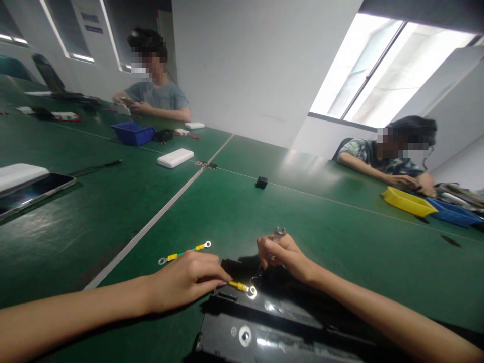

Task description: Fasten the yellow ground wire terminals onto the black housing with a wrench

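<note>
Between the thumb and fingers of my left hand (204,277) is a yellow cable (239,286) with a metal ring terminal. The ring lies over a black metal case (272,315), beside a bright reflection. My right hand (282,254) is closed around a metal wrench (280,232), its forked end sticking up above the fingers. A thin part reaches down from that hand toward the ring; its tip is hard to make out. On the case front, nearer to me, is a round white-ringed spot (245,336). A second cable with ring terminals at both ends (185,252) lies beyond my left hand.
A small black block (261,182) stands mid-table on the green table (227,212). Left are a phone (36,194) and a white box (175,158). Blue (133,133) and yellow (408,201) bins sit farther off, near two seated people.
</note>
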The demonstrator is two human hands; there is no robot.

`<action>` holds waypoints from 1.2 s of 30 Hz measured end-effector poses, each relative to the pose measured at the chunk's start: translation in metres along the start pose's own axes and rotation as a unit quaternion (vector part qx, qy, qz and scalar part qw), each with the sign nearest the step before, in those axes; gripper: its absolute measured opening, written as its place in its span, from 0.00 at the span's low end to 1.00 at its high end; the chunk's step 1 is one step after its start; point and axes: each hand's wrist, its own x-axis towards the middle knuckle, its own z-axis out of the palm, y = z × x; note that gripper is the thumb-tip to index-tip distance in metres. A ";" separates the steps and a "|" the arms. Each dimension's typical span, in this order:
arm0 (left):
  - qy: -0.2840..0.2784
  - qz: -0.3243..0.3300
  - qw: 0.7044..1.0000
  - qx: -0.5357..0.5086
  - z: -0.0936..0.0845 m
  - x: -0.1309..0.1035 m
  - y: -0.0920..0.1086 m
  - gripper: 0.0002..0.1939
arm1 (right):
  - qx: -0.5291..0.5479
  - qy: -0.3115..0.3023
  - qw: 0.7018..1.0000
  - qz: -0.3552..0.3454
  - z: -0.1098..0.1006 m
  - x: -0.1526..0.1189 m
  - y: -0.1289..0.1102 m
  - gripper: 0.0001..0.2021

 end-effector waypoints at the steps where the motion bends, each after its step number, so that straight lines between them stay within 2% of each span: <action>1: 0.000 -0.001 1.000 0.000 0.000 0.000 0.000 0.10 | 0.002 -0.001 1.000 0.001 0.000 0.000 0.000 0.29; 36: -0.010 -0.007 1.000 -0.005 0.001 0.000 -0.001 0.09 | 0.012 0.003 1.000 -0.004 0.000 -0.002 -0.001 0.28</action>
